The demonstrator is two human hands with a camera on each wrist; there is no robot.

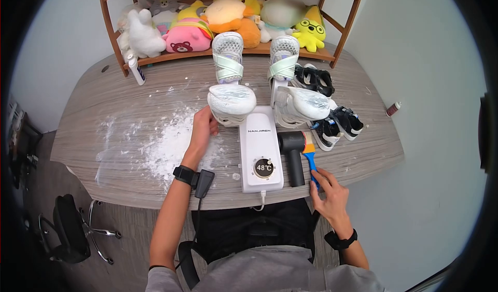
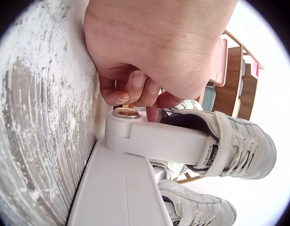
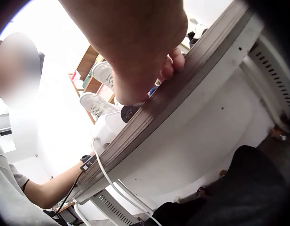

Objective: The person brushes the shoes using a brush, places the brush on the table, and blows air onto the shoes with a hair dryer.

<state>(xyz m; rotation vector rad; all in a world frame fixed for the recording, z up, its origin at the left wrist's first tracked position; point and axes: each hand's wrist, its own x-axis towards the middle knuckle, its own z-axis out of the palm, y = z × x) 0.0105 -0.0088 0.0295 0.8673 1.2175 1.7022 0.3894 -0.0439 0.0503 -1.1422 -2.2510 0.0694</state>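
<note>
- 2 hands work apart: left hand at L side of white shoe dryer, right hand nr front edge of desk.
- Step (my read): shoe drying in hand, dryer display at 48°C; left hand prob. adjusting or steadying the dryer.
- Left front white shoe & right front white shoe sit on dryer arms, soles facing wearer; 2 strapped shoes stand behind.
- Brush lies on desk R of dryer, just beside black handheld device; dark shoes beyond it, white powder L of dryer.
- Next move prob. calls for a firm pinch on brush handle, then lift clear of device w/o knocking it; left hand best kept steady meanwhile.
- Left pose: forearm reaches fwd, wrist low over desk, fingers well curled by round pivot cap; can't tell if they grip anything, contact hidden.
- Right pose: forearm angled in from R, thumb & fingertips nearly closed, appear to pinch brush handle near its end; wrist view mostly blocks contact, so approx.
</note>
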